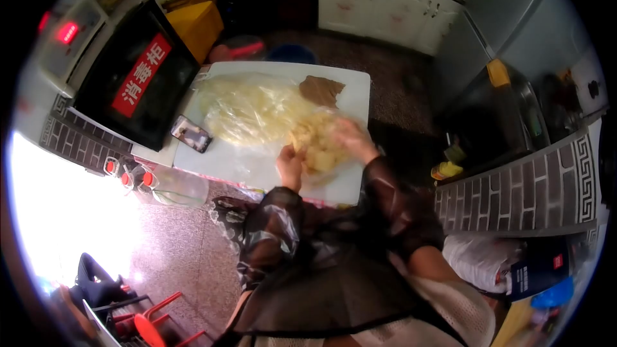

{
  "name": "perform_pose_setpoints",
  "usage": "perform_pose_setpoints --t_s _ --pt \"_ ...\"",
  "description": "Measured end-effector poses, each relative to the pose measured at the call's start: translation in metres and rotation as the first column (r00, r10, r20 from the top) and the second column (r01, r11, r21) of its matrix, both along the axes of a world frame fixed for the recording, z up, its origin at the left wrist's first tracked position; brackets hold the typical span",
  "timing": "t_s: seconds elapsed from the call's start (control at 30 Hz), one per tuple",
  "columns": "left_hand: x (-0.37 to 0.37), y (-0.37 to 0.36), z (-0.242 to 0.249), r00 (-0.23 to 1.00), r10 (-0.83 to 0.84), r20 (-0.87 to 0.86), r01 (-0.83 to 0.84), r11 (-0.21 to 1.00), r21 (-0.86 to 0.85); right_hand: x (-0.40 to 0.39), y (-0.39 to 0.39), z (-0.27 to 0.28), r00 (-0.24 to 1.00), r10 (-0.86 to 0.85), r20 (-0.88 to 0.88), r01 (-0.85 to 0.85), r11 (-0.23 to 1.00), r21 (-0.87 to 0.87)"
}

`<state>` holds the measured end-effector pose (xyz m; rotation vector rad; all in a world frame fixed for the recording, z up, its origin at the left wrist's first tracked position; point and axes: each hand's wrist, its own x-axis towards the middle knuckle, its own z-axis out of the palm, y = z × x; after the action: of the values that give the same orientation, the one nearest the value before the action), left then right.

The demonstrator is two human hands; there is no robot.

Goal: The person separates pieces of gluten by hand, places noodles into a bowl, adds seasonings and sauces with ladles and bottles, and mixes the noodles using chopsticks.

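A heap of pale yellow food pieces (321,148) lies near the right front of a white tabletop (250,167); I cannot make out their kind. At the heap's left edge is my left hand (290,166), its fingers closed, and what they grip is not clear. Motion smears my right hand (350,138), which is over or against the right side of the heap. Behind and to the left spreads a large clear plastic bag (247,106) with pale yellow contents. A brown flat piece (321,91) rests at the back. Both forearms wear dark, shiny sleeve covers.
A phone (191,133) lies at the tabletop's left edge, beside a black cabinet (138,83) with a red label. Below stand clear jugs (173,186) with red caps. A refrigerator (495,19) is at right, and a red stool (149,329) is at lower left.
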<state>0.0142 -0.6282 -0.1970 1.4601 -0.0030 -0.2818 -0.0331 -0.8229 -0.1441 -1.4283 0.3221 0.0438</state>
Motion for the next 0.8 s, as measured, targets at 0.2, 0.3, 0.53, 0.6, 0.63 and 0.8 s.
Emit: perform_pose_setpoints --t_s 0.2,0.3,0.53,0.6,0.63,0.8 --pt "-0.005 -0.011 -0.006 1.0 -0.024 -0.007 0.023 0.998 -0.059 0.018 0.002 -0.057 0.983 0.145 0.11 -0.106 0.948 -0.299" --pt "0.002 -0.002 -0.016 0.999 0.033 -0.008 -0.033 0.998 -0.048 0.005 -0.013 -0.009 0.997 0.081 0.017 -0.079 0.991 -0.108" --pt "-0.004 -0.017 -0.006 0.999 -0.038 0.019 0.037 0.997 0.065 0.018 0.023 -0.049 0.992 0.113 0.064 -0.104 0.986 -0.127" --pt "-0.008 -0.012 0.005 0.999 -0.042 -0.023 0.044 0.994 0.104 0.018 0.011 -0.05 0.99 0.097 0.098 -0.081 0.985 -0.151" --pt "-0.01 -0.009 0.006 0.998 -0.014 -0.058 0.014 1.0 -0.002 0.018 -0.003 -0.048 0.994 0.09 0.061 -0.077 0.98 -0.185" --pt "-0.005 -0.011 -0.008 0.992 0.044 -0.115 -0.068 0.976 -0.207 0.005 0.02 0.008 0.984 0.167 0.065 -0.162 0.983 -0.082"
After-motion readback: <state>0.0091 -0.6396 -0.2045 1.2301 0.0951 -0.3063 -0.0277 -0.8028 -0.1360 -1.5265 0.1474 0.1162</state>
